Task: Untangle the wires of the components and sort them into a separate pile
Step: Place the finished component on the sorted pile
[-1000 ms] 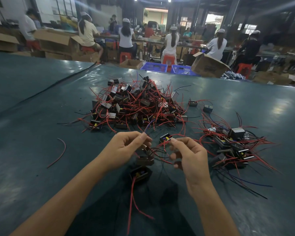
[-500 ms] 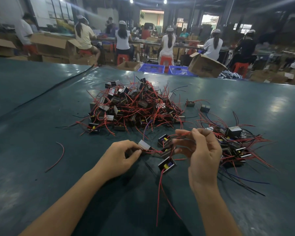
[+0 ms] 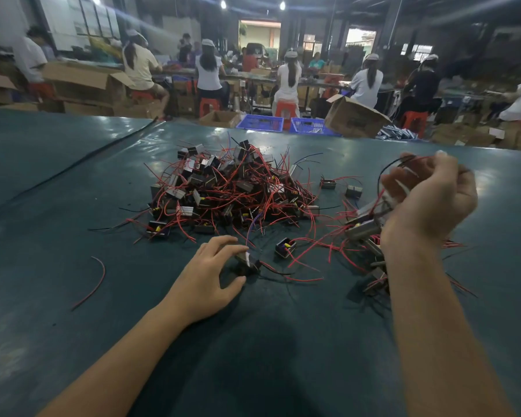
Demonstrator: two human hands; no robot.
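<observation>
- On the near middle of the green table (image 3: pixel 57 230), our left hand (image 3: pixel 211 275) curls thumb and fingers round one component (image 3: pixel 248 261), its leads (image 3: pixel 295 277) trailing right.
- To the right, our raised right hand (image 3: pixel 427 200) grips red and black wires (image 3: pixel 403 160); motion blur hides what hangs from them.
- The tangled heap (image 3: pixel 229 191) lies farther off; the sorted pile (image 3: pixel 367 233) sits beneath the right wrist.
- We judge it best to pin the component flat and draw leads out slowly, never jerking.

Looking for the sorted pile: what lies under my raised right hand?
A small pile of wired components, on the green table, shows beneath the right hand, which grips wires. The forearm covers the pile's right part.
</observation>
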